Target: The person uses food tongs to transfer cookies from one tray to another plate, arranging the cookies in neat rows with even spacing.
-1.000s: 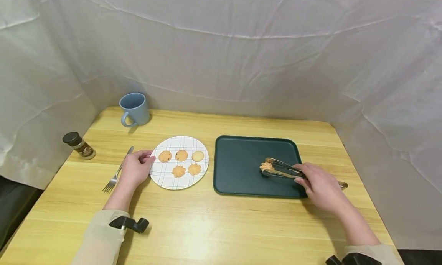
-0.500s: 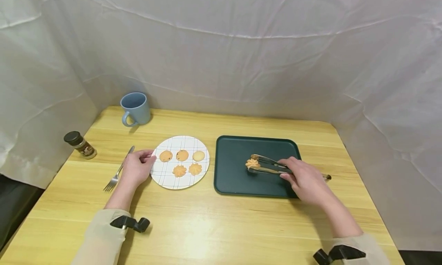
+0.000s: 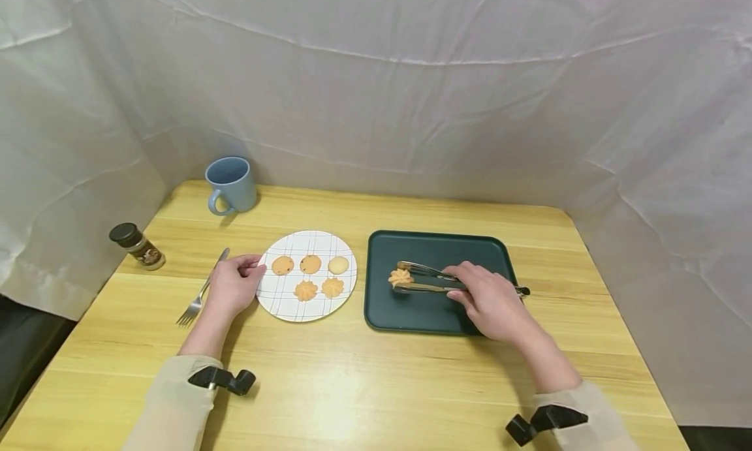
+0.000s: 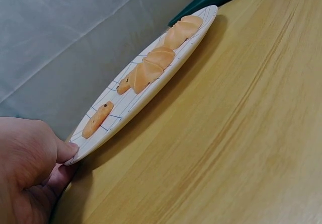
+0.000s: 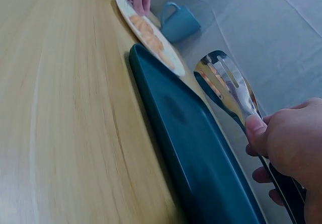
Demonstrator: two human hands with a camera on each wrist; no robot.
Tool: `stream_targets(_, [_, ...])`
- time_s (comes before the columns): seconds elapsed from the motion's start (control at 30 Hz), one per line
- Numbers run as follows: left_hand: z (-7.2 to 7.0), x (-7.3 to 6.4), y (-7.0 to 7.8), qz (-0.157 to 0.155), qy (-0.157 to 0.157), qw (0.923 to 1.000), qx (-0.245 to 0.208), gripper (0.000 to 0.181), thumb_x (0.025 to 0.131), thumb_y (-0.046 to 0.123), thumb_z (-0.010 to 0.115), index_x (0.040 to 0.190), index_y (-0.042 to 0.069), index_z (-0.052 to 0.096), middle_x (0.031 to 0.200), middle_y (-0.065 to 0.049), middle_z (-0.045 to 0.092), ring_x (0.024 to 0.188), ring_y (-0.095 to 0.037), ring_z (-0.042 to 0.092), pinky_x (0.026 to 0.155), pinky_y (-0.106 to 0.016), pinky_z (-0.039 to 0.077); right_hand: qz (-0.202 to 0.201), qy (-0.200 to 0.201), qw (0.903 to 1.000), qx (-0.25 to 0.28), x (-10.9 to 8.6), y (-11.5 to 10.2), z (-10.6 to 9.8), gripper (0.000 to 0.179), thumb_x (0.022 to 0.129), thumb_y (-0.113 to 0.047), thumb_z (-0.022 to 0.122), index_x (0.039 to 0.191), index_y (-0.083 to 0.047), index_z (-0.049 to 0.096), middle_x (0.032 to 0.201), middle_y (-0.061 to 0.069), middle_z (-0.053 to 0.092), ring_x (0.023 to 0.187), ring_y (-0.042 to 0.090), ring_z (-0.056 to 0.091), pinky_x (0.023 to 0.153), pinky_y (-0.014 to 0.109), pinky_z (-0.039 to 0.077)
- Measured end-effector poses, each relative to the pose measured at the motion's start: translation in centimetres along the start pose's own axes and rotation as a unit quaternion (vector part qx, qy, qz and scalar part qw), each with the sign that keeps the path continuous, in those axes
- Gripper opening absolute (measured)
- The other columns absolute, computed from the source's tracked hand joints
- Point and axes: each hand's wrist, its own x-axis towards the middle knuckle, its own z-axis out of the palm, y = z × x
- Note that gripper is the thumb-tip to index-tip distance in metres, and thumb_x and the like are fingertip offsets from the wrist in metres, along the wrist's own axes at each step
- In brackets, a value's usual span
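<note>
My right hand (image 3: 490,301) grips a pair of metal tongs (image 3: 429,278). Between the tongs' ends sits a ridged, flower-shaped cookie (image 3: 401,278), held above the dark green tray (image 3: 435,248). In the right wrist view the slotted tongs (image 5: 226,80) hide most of that cookie, and the tray (image 5: 176,118) lies below with the cookie's shadow on it. With thumb and fingers my left hand (image 3: 234,286) pinches the left rim of a white checked plate (image 3: 311,242). Several cookies rest on this plate, two ridged ones (image 3: 305,291) in front and three round ones (image 3: 310,264) behind.
A fork (image 3: 202,291) lies just left of my left hand. At the back left stands a blue mug (image 3: 232,186), and a black-capped spice jar (image 3: 137,247) is near the left edge. Pale cloth (image 3: 411,111) encloses the wooden table (image 3: 352,386).
My right hand has moved left across the tray, carrying the tongs and the ridged cookie toward the plate. My left hand and the plate stay in place.
</note>
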Motion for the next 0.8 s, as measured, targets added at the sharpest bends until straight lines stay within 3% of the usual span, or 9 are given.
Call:
stream_targets(0.17, [-0.1,0.0,0.1,0.000,0.001,1.0000,-0.004,0.032,0.104,0.016,0.066,0.128,-0.003,0.072,0.112,-0.018,0.074,0.100,-0.028,0.067,0.081,-0.031,0.049,-0.010,-0.003,0.9999,0.007,1.0,-0.9,0.3,0.038,0.104,-0.028,0.071,0.139,-0.016,0.064,0.118,0.000,0.067,0.095,0.022,0.062,0.082,0.050,0.052])
stream_targets(0.37, [-0.1,0.0,0.0,0.002,0.002,1.0000,-0.004,0.032,0.104,0.016,0.067,0.129,-0.003,0.072,0.112,-0.018,0.074,0.100,-0.029,0.067,0.081,-0.031,0.049,-0.012,-0.012,0.9998,0.011,2.1,-2.0,0.7,0.039,0.104,-0.029,0.071,0.140,-0.015,0.064,0.122,0.004,0.067,0.105,0.026,0.064,0.089,0.056,0.052])
stream_targets(0.8, [-0.1,0.0,0.0,0.009,0.006,0.9999,-0.004,0.030,0.103,0.015,0.068,0.127,-0.003,0.073,0.111,-0.017,0.075,0.099,-0.028,0.068,0.080,-0.029,0.049,-0.041,-0.018,0.9989,0.016,4.1,-3.8,1.6,0.038,0.105,-0.030,0.068,0.140,-0.014,0.065,0.123,0.004,0.067,0.107,0.026,0.065,0.086,0.053,0.053])
